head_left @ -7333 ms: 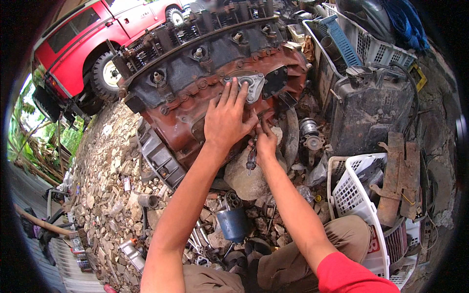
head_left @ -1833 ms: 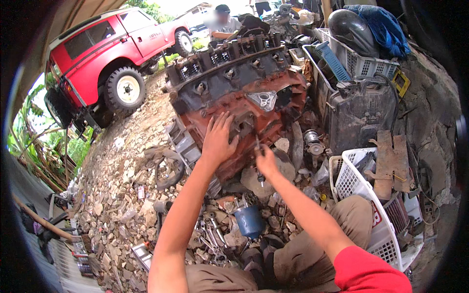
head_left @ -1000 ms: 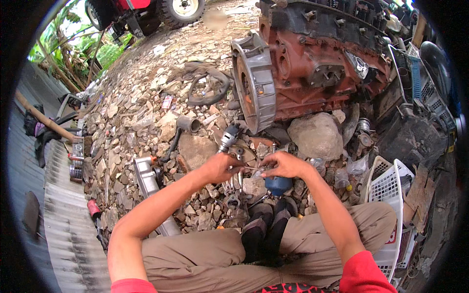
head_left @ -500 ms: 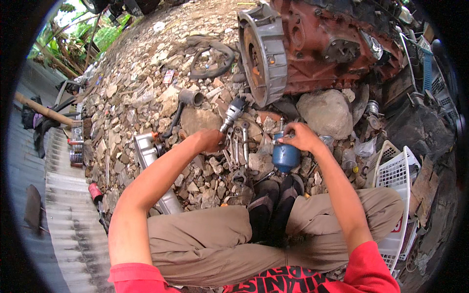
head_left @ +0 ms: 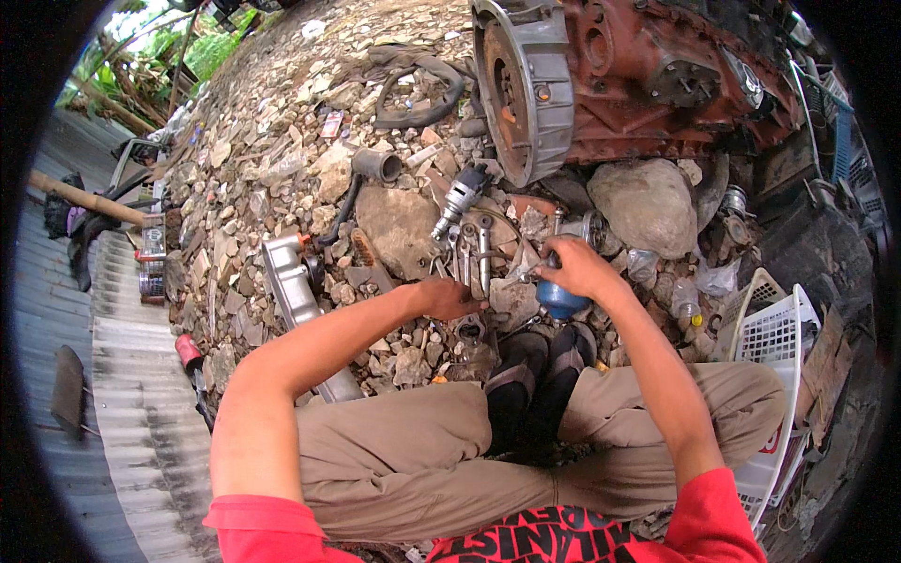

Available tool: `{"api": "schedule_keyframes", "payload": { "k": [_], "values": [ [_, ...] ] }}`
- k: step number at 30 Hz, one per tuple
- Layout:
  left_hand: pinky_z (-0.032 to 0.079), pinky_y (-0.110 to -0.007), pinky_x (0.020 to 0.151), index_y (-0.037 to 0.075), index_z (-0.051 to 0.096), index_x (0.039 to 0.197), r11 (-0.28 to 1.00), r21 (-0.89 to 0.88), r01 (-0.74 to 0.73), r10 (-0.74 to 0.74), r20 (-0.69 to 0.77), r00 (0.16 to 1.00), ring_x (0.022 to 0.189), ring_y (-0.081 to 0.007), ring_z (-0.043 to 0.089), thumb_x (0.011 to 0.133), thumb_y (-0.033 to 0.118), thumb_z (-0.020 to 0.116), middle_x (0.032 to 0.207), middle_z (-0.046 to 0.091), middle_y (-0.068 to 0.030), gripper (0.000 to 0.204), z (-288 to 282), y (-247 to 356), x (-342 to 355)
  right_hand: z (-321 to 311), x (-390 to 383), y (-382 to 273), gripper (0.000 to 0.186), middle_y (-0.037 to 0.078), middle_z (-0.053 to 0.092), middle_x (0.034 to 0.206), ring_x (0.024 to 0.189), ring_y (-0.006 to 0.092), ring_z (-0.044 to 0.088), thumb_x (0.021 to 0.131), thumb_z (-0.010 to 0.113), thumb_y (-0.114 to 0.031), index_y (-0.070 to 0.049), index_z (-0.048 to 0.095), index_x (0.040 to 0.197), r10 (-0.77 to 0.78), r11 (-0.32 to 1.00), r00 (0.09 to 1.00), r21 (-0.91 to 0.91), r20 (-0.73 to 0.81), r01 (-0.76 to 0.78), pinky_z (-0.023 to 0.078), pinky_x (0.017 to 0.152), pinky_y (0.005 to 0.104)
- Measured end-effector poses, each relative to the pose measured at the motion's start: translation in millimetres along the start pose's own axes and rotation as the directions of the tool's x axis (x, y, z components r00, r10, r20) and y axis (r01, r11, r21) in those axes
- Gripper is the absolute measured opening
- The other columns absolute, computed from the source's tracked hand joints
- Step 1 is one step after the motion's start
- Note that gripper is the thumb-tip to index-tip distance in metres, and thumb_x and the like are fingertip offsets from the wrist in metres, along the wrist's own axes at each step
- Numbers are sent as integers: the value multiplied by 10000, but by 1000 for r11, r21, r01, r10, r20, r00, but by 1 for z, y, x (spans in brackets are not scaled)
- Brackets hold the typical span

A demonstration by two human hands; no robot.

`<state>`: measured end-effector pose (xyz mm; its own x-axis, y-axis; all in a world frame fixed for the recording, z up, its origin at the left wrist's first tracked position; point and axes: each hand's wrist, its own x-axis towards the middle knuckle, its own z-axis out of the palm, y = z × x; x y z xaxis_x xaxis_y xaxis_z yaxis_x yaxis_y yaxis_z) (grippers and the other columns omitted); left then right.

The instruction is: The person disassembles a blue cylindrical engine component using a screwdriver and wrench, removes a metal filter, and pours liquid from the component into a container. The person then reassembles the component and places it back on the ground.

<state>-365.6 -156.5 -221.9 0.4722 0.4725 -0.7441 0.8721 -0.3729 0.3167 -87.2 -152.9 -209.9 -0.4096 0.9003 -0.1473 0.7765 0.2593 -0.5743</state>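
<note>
My right hand (head_left: 576,266) is closed around the upper part of a blue rounded metal canister (head_left: 563,301), just beyond my shoes. The fingers hide most of its top. My left hand (head_left: 447,297) reaches palm down over the near ends of several metal wrenches (head_left: 484,255), its thumb and fingers apart. Whether it touches one of them cannot be made out. Past the wrenches lies a silver tool with a black end (head_left: 460,199), on the stones. A small round metal part (head_left: 468,330) sits just nearer than my left hand.
A large reddish-brown engine block with a grey bell housing (head_left: 554,103) stands at the far right, beside a boulder (head_left: 648,206). A silver metal cover (head_left: 296,277) lies left of my left arm. White plastic crates (head_left: 774,333) are at right. Corrugated sheet (head_left: 141,366) edges the left.
My left hand has let go of the silver tool and drawn nearer to me, over the wrenches. My right hand stays at the canister, now covering more of its top.
</note>
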Motion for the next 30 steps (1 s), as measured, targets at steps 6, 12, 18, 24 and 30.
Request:
{"api": "schedule_keyframes", "payload": {
  "k": [6,12,18,24,30],
  "values": [
    [492,-445,922,-6,700,1073,969,-138,202,-197,49,979,1031,-375,654,704,802,560,1102,676,-224,900,44,4,43,25,-13,-25,374,275,626,1112,1085,432,595,782,681,-180,30,579,1075,85,984,963,-173,255,-42,499,920,486],
    [607,-452,679,-25,716,972,857,-460,233,-224,75,972,983,-332,679,718,579,715,1102,678,-198,655,62,13,41,22,-16,-31,391,292,643,1011,996,463,615,855,648,-294,62,593,1008,114,984,964,-164,241,-75,496,870,513],
    [626,-432,584,-24,649,1109,674,-695,252,-268,89,959,922,-306,691,719,460,754,1141,655,-194,631,88,-7,58,-10,-12,-31,465,311,649,1020,990,449,632,871,587,-359,94,658,951,67,988,961,-153,267,-26,505,872,505],
    [535,-345,796,-3,543,1305,898,-435,-69,-57,-269,961,859,-255,687,689,419,767,943,701,-182,780,97,-46,48,-55,-17,-29,540,316,655,938,929,448,641,838,605,-424,111,657,894,-48,999,971,12,234,47,508,814,469],
    [489,-325,917,-30,433,1407,851,-415,-323,41,-560,827,999,-235,654,708,341,752,1103,672,-211,853,-18,39,-93,-146,-78,-71,503,147,661,776,677,231,629,942,559,-468,19,627,1045,94,846,981,506,167,-167,482,596,373]
  ]
}}
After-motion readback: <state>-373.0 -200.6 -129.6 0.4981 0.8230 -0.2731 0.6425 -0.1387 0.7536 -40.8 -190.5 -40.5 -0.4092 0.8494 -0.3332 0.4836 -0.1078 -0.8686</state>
